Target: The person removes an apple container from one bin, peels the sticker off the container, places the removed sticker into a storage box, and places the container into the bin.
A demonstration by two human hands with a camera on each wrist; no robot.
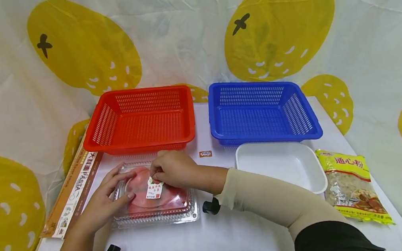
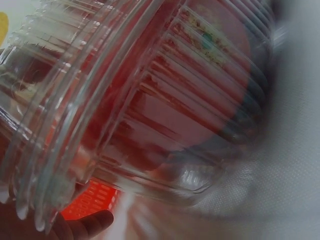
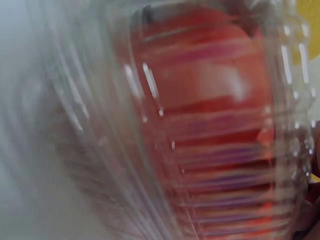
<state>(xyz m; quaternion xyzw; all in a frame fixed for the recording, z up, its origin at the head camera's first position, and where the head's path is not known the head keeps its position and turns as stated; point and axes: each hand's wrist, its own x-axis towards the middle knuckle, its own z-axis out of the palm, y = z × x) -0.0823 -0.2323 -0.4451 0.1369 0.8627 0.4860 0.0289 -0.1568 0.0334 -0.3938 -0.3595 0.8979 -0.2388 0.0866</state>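
A clear plastic food container (image 1: 191, 216) with a lid stands at the front left of the table, red contents showing through it. On its lid is a small white label (image 1: 154, 190) with red writing. My right hand (image 1: 174, 168) pinches the upper end of this label between thumb and fingers. My left hand (image 1: 105, 199) rests on the container's left side, thumb and fingers spread over the lid. In the left wrist view the ribbed container wall (image 2: 165, 100) fills most of the picture. The right wrist view shows the container (image 3: 210, 100) close up and blurred.
Behind the container stands a red basket (image 1: 139, 144), with a blue basket (image 1: 266, 135) to its right. A white tray (image 1: 280, 166) and a yellow macaroni bag (image 1: 353, 188) lie at right. A long pasta box (image 1: 72, 192) lies at left. A small orange card (image 1: 205, 153) lies between the baskets.
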